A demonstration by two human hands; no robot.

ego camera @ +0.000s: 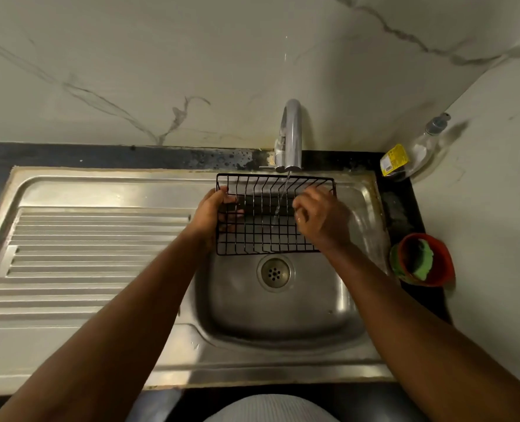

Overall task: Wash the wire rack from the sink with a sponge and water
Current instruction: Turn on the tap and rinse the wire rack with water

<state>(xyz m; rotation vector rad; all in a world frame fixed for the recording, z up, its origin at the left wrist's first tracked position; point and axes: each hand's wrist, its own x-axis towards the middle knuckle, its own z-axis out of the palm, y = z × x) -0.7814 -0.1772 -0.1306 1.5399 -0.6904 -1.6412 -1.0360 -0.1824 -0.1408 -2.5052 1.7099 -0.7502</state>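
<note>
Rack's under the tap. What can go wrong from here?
1. Wet wire rack, gripped by the left hand at one edge, right hand on its wires, may slip into the sink.
2. Water stream hitting wires may splash the counter.
3. Sponge sits in the red bowl; scrubbing could get skipped.

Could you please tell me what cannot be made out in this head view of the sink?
Head view.
The right hand: its back hides whether its fingers grip the wire rack.
Near right rack corner: covered by that hand.
The bottle label: too small and blurred to read.
The green sponge: partly hidden by the red bowl rim.
</note>
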